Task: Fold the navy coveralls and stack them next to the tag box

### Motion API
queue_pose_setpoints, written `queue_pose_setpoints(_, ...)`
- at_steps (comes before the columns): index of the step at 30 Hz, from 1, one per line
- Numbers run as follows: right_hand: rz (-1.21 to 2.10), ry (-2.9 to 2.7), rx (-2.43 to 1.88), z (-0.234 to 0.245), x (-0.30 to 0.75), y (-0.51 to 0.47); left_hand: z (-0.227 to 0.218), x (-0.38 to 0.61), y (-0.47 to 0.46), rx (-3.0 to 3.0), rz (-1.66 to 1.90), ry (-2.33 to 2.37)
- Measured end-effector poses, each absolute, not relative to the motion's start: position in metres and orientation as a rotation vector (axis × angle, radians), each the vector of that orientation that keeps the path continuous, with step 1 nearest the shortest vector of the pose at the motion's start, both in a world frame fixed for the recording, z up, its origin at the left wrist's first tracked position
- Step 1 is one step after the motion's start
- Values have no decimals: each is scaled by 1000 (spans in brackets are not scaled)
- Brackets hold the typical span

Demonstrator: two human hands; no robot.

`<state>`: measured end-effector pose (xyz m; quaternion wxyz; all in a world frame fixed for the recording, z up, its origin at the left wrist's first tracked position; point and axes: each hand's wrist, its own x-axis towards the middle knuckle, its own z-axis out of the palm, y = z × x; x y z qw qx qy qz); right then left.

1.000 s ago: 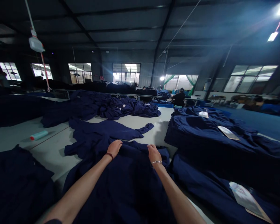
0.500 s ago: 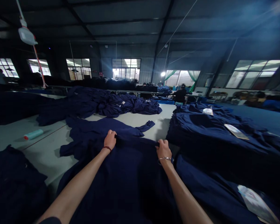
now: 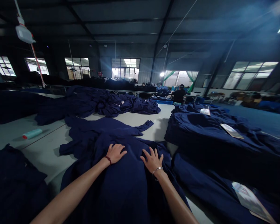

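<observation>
Head view: hands (image 3: 116,153) (image 3: 152,161) on navy garment (image 3: 123,193)

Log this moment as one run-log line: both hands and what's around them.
Left hand: open, flat on navy garment | Right hand: open, fingers spread, on same garment | grey work table: teal cylinder left, navy piles right

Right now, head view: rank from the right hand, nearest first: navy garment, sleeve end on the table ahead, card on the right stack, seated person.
From the right hand:
1. Navy garment: directly under the palm, touching.
2. Navy sleeve end: ahead, on the table.
3. Paper card: ahead and right, on the stacked navy cloth.
4. Seated person: far ahead, beyond the table.
</observation>
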<state>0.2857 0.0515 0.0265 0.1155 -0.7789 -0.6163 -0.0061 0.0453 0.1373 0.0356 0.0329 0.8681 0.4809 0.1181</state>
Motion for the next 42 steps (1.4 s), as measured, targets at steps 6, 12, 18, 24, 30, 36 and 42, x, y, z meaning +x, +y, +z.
queue_pose_setpoints(6, 213, -1847, -2468, 4, 286, 41, 16, 15, 134, 2596, 81, 1501)
queue_pose_setpoints(12, 237, -1886, -2467, 18, 285, 36, 29, 24, 129, 2563, -33, 1560)
queue_pose_setpoints(18, 157, -1914, -2395, 12, 275, 5, 20, 31, 100, 2649, 38, 1480)
queue_pose_setpoints(24, 244, -1962, -2348, 8, 282, 7, 1, 30, 87, 2638, 131, 1566)
queue_pose_setpoints(30, 255, -1949, -2300, 13, 288, 16, 15, 34, 101, 2601, 119, 1552)
queue_pose_setpoints(36, -127, -1766, -2225, 34, 280, 59, 55, 61, 152, 2735, 441, 1480)
queue_pose_setpoints(42, -49, -1870, -2204, 22, 284, 102, 31, 87, 174, 2734, 332, 1330)
